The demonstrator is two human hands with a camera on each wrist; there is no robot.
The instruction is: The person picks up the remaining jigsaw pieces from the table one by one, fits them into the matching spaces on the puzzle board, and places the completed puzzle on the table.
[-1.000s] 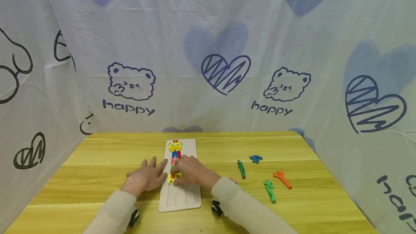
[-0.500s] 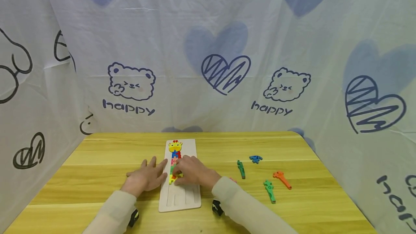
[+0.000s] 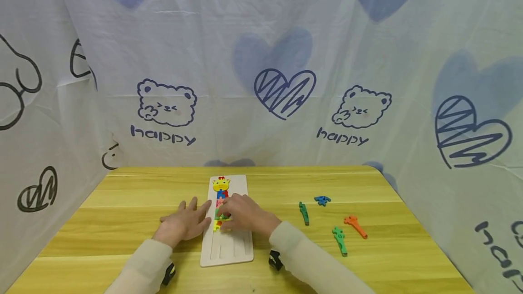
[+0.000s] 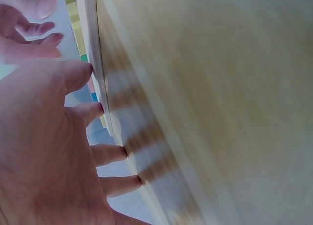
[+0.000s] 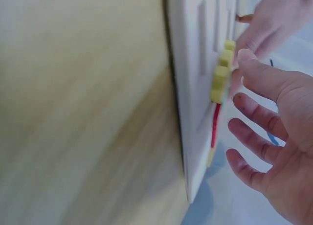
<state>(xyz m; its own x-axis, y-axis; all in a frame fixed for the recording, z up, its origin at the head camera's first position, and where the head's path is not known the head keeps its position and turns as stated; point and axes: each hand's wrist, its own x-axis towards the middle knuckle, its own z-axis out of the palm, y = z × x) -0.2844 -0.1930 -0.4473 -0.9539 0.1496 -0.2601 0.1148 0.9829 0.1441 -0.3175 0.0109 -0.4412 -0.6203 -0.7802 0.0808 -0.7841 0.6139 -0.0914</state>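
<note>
Fingers point(image 5: 250, 105) of the right hand point(image 3: 245, 213) were loosely bent, a clear gap between forefinger and thumb point(image 5: 259, 73); they seemed to have hold of nothing. Just beside the thumb tip sat the yellow block point(image 3: 216, 228), at the near end of a giraffe's neck on the pale board point(image 3: 239, 185); whether they touched, I could not tell. Its edge stood up above the board.

By my reading, the step was the fitting of that block, almost finished. What came next seemed to call for a last press to seat it, then lifting the fingers clear and reaching right for another piece, since long slots point(image 3: 226, 249) on the near side of the fingers were unfilled.

Beyond the fingertips ran the green block point(image 3: 219, 213), pink block point(image 3: 219, 203), blue block point(image 3: 221, 195) and giraffe head point(image 3: 221, 185). Left hand point(image 3: 185, 222) fingers were spread, steadying the board's left edge without gripping it. Well right of the right fingers lay a dark green stick point(image 3: 304, 213), blue piece point(image 3: 323, 201), orange stick point(image 3: 356, 227) and light green stick point(image 3: 339, 241).

Compared with half a second earlier, the right fingertips had drawn slightly back from the block, exposing more of it; a pink piece beside the cuff no longer showed. The left hand kept its place.
</note>
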